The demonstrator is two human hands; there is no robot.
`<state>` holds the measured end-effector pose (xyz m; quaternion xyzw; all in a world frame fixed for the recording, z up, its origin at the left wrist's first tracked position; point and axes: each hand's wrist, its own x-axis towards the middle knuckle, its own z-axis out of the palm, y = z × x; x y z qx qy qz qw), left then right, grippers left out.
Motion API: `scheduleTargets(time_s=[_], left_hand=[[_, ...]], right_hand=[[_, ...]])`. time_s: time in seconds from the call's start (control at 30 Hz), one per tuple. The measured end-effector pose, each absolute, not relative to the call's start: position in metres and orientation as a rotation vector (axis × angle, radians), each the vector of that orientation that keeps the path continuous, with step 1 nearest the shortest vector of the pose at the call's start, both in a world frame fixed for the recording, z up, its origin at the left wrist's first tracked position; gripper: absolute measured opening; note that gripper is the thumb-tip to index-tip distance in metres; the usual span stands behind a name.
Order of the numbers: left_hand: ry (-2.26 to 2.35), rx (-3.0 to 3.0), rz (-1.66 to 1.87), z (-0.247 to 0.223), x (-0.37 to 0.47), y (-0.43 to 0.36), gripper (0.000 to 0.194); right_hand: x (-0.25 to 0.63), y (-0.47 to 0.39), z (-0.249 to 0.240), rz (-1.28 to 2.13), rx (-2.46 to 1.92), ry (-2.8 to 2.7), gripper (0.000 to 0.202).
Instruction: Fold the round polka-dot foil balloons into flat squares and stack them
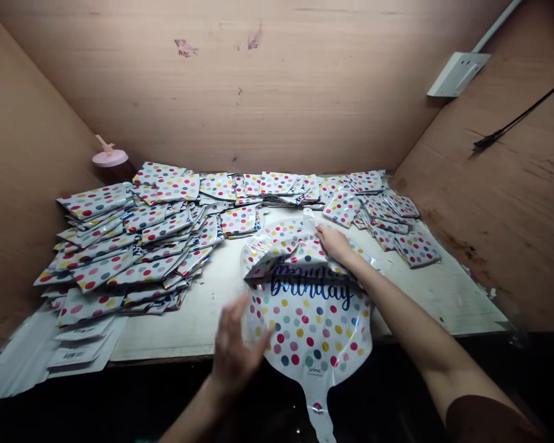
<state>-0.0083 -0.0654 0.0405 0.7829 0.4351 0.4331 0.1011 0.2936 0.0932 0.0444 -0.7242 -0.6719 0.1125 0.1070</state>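
A flat, uninflated foil balloon (311, 326) with coloured dots and blue "birthday" lettering lies spread over the table's front edge. Its upper part is creased and folded, and its tail hangs down in front. My right hand (336, 244) is closed on the balloon's upper part, beside a small white tab. Close to the balloon's left edge is my left hand (234, 347), somewhat blurred, thumb apart from the fingers and nothing in it. Whether its fingertips touch the foil I cannot tell.
Large piles of folded dotted balloons (143, 231) fill the table's left side. More folded stacks (281, 184) line the back and right. White labelled sheets (80, 347) lie front left, and a pink-lidded cup (109, 158) stands in the back left corner. Wooden panels (258, 92) enclose the table.
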Motion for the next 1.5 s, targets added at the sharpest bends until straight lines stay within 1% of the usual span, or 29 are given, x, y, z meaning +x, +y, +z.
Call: scheduleTargets(time_s=[0.03,0.07,0.1,0.13,0.17,0.2,0.23,0.27,0.3,0.33,0.37,0.43,0.47,0.57,0.63,0.7,0.8,0.87,0.93,0.97,1.03,1.1,1.13,1.2,1.23,1.27,1.33,1.4,1.5], left_hand=[[1.418,2.241,1.218,0.046,-0.012,-0.045,0.074],[1.456,2.222,1.085,0.049,-0.016,-0.023,0.079],[1.446,2.204,0.926,0.048,-0.019,-0.002,0.078],[1.431,2.165,0.753,0.046,-0.022,0.018,0.07],[1.402,2.109,0.593,0.042,-0.024,0.034,0.057],[1.376,2.038,0.478,0.037,-0.027,0.047,0.045],[1.35,1.96,0.406,0.032,-0.029,0.056,0.035],[1.321,1.884,0.375,0.028,-0.031,0.061,0.03],[1.291,1.821,0.375,0.025,-0.033,0.065,0.029],[1.268,1.78,0.389,0.023,-0.035,0.066,0.03],[1.255,1.764,0.399,0.023,-0.036,0.067,0.032],[1.289,1.79,0.4,0.023,-0.038,0.069,0.037],[1.339,1.824,0.393,0.023,-0.037,0.07,0.039],[1.52,1.9,0.374,0.024,-0.033,0.075,0.042],[1.612,1.913,0.385,0.024,-0.028,0.077,0.039],[1.703,1.925,0.398,0.022,-0.023,0.075,0.035],[1.869,2.037,0.37,0.017,-0.017,0.066,0.047],[1.94,2.19,0.351,0.013,-0.016,0.061,0.049],[1.87,2.42,0.365,0.009,-0.017,0.059,0.047],[1.734,2.554,0.355,0.008,-0.019,0.06,0.048],[1.315,2.735,0.265,0.009,-0.024,0.063,0.053],[0.949,2.737,0.133,0.015,-0.031,0.067,0.051],[0.85,2.707,0.088,0.02,-0.034,0.068,0.052],[0.773,2.65,0.062,0.028,-0.039,0.072,0.066],[0.762,2.623,0.069,0.031,-0.042,0.075,0.073],[0.763,2.589,0.087,0.034,-0.044,0.077,0.075],[0.766,2.495,0.143,0.033,-0.048,0.085,0.07],[0.8,2.361,0.224,0.028,-0.052,0.094,0.06],[0.97,2.152,0.377,0.018,-0.054,0.107,0.041]], right_hand=[[0.292,0.085,0.048,0.311,-2.092,-1.999,0.023],[0.29,0.076,0.052,0.292,-2.053,-2.017,0.024],[0.29,0.066,0.057,0.271,-2.023,-2.031,0.025],[0.291,0.054,0.06,0.258,-1.991,-2.038,0.026],[0.295,0.042,0.063,0.261,-1.953,-2.025,0.027],[0.3,0.029,0.064,0.287,-1.91,-1.994,0.03],[0.308,0.014,0.063,0.337,-1.869,-1.949,0.037],[0.318,0.0,0.061,0.41,-1.835,-1.897,0.048],[0.329,-0.015,0.058,0.501,-1.814,-1.84,0.059],[0.341,-0.029,0.052,0.591,-1.823,-1.786,0.066],[0.353,-0.041,0.046,0.681,-1.851,-1.736,0.065],[0.374,-0.057,0.032,0.809,-1.909,-1.619,0.054],[0.381,-0.06,0.025,0.818,-1.936,-1.567,0.049],[0.393,-0.051,0.008,0.604,-2.075,-1.523,0.046],[0.394,-0.039,-0.001,0.426,-2.186,-1.528,0.043],[0.391,-0.027,-0.007,0.344,-2.268,-1.513,0.04],[0.385,-0.02,-0.012,0.271,-2.357,-1.491,0.036],[0.381,-0.023,-0.012,0.218,-2.408,-1.478,0.032],[0.377,-0.032,-0.009,0.062,-2.38,-1.565,0.031],[0.376,-0.039,-0.007,-0.033,-2.299,-1.681,0.031],[0.376,-0.053,-0.003,-0.14,-1.974,-2.047,0.03],[0.377,-0.065,-0.001,-0.081,-1.627,-2.362,0.036],[0.379,-0.069,0.0,-0.027,-1.525,-2.441,0.04],[0.382,-0.069,0.0,0.064,-1.471,-2.461,0.044],[0.385,-0.067,0.0,0.113,-1.48,-2.416,0.042],[0.388,-0.063,0.001,0.173,-1.489,-2.347,0.039],[0.395,-0.052,0.003,0.315,-1.535,-2.157,0.036],[0.403,-0.041,0.007,0.477,-1.605,-1.965,0.033],[0.42,-0.027,0.012,0.813,-1.561,-1.909,0.03]])
